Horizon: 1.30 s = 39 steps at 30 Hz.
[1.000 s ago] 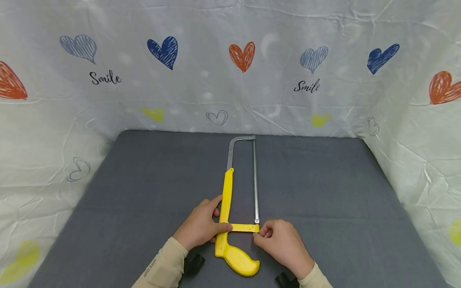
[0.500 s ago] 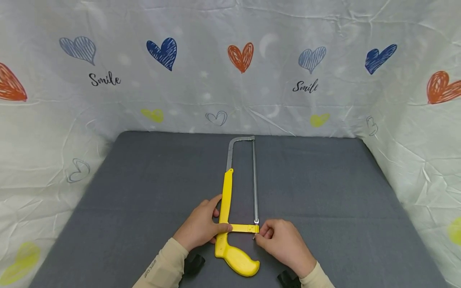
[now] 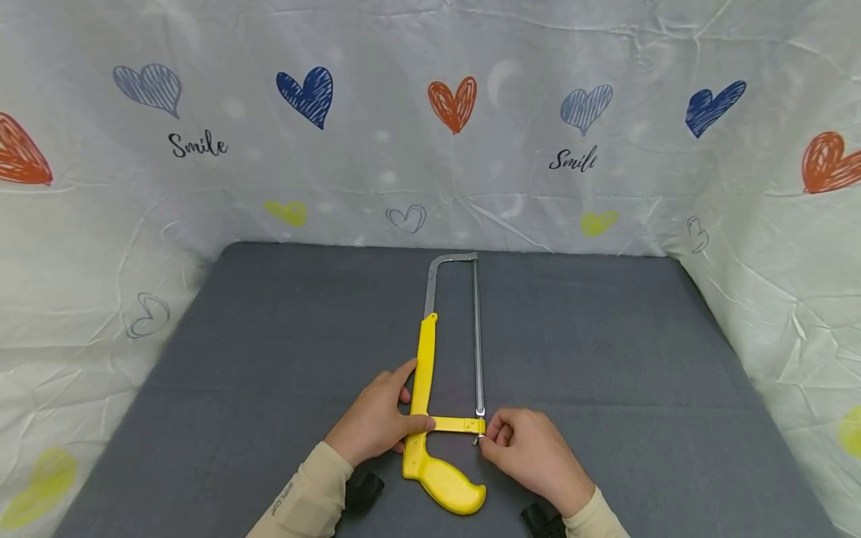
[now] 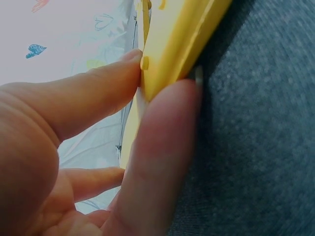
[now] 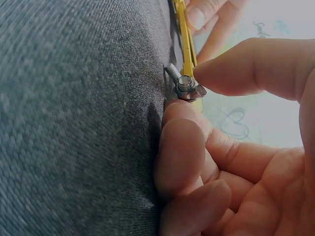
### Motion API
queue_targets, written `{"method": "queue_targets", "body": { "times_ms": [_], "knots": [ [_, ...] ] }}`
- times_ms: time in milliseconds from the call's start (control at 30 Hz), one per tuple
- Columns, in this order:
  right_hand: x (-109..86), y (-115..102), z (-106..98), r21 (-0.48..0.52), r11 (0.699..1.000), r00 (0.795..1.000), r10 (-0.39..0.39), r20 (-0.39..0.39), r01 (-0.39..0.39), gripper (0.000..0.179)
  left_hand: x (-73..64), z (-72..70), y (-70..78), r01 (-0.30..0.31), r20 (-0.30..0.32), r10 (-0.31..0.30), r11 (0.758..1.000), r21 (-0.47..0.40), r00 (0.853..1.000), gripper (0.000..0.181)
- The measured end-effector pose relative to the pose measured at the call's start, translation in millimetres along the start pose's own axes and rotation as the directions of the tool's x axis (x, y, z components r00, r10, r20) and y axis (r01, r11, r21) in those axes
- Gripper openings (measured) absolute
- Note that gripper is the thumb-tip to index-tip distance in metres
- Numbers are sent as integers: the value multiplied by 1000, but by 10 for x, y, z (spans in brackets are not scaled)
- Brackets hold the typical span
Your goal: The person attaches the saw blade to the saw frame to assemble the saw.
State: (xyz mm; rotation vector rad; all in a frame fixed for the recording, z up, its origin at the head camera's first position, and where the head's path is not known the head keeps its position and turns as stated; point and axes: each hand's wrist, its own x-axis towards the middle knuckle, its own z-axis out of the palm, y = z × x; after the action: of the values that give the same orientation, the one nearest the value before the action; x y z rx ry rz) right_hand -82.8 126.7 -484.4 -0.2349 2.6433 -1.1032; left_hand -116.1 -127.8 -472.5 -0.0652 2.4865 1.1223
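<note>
A hacksaw [image 3: 423, 373] with a yellow frame and grip lies on the grey cloth, its far end bare metal. The blade [image 3: 477, 336] runs along its right side. My left hand [image 3: 377, 418] holds the frame just above the grip, thumb over the yellow crosspiece and fingers along the left edge, also visible in the left wrist view. At the crosspiece's right end sits a small metal wing nut [image 5: 185, 84]. My right hand [image 3: 528, 452] has its thumb and curled index finger on either side of that nut, fingertips right at its wings.
Grey cloth [image 3: 605, 351] covers the table around the saw. A white curtain [image 3: 377, 164] printed with hearts hangs behind and at both sides. Dark wrist devices [image 3: 364, 493] show beneath both wrists.
The right hand's thumb and fingers have shifted slightly right, and the wing nut they covered now shows. The left hand and the hacksaw keep their place.
</note>
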Motion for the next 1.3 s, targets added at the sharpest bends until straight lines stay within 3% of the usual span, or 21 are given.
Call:
{"method": "queue_targets", "body": {
  "times_ms": [467,1300],
  "knots": [
    [12,10,-4,-69,997,999,-31,-32,29,20,-8,-12,-19,-17,1,17,1000,-5,1000,106],
    [12,37,-8,-77,996,999,-42,-7,41,21,-18,-9,-6,-18,-2,18,1000,2,1000,105]
  ]
}}
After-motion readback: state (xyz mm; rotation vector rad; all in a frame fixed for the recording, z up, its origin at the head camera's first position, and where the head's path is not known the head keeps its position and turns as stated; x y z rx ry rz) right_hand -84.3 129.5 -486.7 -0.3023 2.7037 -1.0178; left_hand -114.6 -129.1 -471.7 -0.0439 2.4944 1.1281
